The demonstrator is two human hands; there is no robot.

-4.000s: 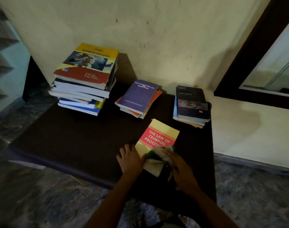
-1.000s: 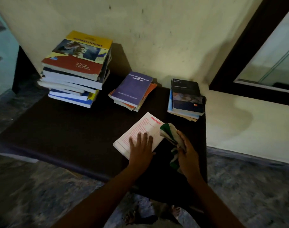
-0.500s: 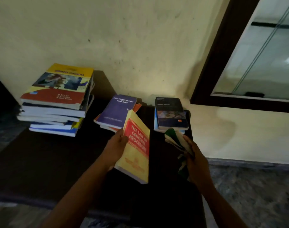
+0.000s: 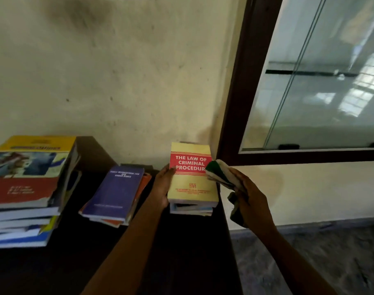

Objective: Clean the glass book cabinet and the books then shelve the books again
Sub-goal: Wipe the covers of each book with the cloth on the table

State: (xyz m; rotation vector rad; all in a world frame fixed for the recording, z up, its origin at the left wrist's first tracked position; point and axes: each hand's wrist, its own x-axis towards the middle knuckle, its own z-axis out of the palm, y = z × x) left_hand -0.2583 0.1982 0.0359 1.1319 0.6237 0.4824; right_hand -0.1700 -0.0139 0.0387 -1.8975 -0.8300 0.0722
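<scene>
The left hand point(image 4: 162, 186) has its fingers clamped on the book point(image 4: 191, 179), atop the 3 o'clock pile point(image 4: 190, 209). The right hand point(image 4: 252, 205) clamps the cloth point(image 4: 220, 175). Shelving in the cabinet point(image 4: 230, 103) seems all left.

I count three piles of books on the surface point(image 4: 79, 262): a tall pile point(image 4: 26, 188) at lower left, a purple-topped pile point(image 4: 113, 194) at centre, and a third pile point(image 4: 190, 210) under one yellow book point(image 4: 191, 188). One cloth point(image 4: 220, 177). One glass cabinet point(image 4: 320, 92), upper right. How many books are in each pile is unclear.
</scene>
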